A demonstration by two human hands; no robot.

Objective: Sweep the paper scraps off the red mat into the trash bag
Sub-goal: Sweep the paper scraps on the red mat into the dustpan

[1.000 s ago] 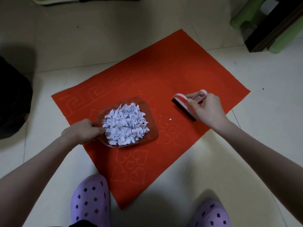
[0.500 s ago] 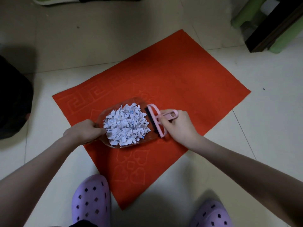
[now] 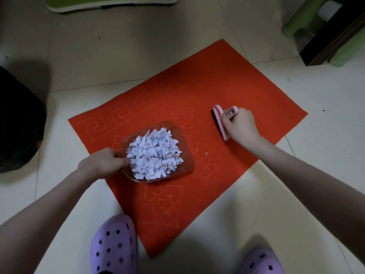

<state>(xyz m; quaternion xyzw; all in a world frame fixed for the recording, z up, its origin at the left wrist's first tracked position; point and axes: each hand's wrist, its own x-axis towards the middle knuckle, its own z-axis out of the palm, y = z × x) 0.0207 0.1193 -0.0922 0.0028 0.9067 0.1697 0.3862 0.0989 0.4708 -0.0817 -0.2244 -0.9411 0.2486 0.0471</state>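
A red mat (image 3: 197, 91) lies on the tiled floor. On its left part rests a clear plastic dustpan (image 3: 183, 143) heaped with white paper scraps (image 3: 154, 155). My left hand (image 3: 102, 162) grips the dustpan's handle. My right hand (image 3: 240, 125) grips a small pink brush (image 3: 219, 117) with dark bristles, set on the mat to the right of the dustpan. A few tiny scraps (image 3: 206, 153) lie loose on the mat between the two. The black trash bag (image 3: 17, 119) sits at the left edge, partly out of view.
My purple clogs, one on the left (image 3: 114, 246) and one on the right (image 3: 260, 262), stand at the mat's near edge. A green stool with a dark board (image 3: 333, 30) stands at the top right. A green-and-white object (image 3: 110, 2) lies at the top.
My right hand swept the brush left against the dustpan's mouth, then drew it back to the right side of the mat. The left hand and the dustpan stayed put.
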